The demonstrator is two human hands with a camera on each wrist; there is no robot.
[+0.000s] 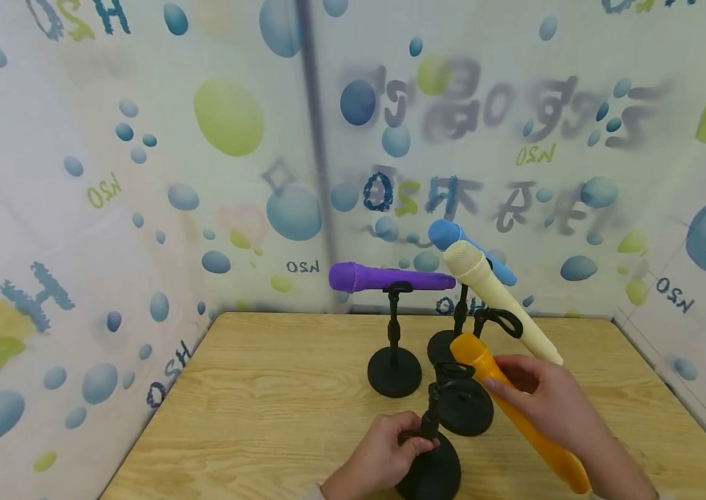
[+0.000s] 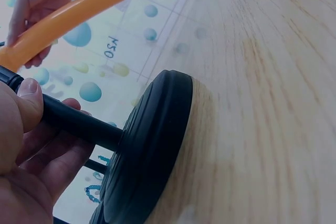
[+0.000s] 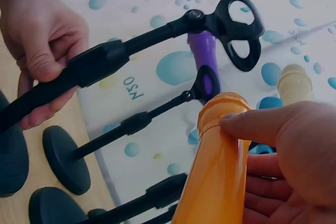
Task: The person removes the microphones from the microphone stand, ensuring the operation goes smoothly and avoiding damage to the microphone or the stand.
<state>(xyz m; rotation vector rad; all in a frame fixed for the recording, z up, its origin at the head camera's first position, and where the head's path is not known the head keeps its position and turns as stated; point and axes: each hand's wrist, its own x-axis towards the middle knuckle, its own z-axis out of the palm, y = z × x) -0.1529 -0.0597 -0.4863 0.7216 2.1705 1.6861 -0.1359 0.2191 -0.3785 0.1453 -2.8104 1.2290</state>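
Note:
My left hand (image 1: 390, 448) grips the pole of the nearest black microphone stand (image 1: 433, 472), its round base on the table. In the right wrist view that stand's holder ring (image 3: 255, 32) has nothing in it. My right hand (image 1: 556, 399) holds an orange microphone (image 1: 543, 441) by its body, head up and tilted toward the far left. The microphone is close to the holder ring but apart from it. Behind, a purple microphone (image 1: 384, 278) lies level in its stand, and a cream microphone (image 1: 503, 295) leans in another. A blue microphone (image 1: 443, 234) shows partly behind the cream one.
The other stands' bases, such as the purple one's base (image 1: 384, 378) and the cream one's base (image 1: 474, 417), stand close together just beyond the left hand. A wooden table (image 1: 253, 403) carries everything. A patterned curtain (image 1: 228, 208) surrounds its back and sides.

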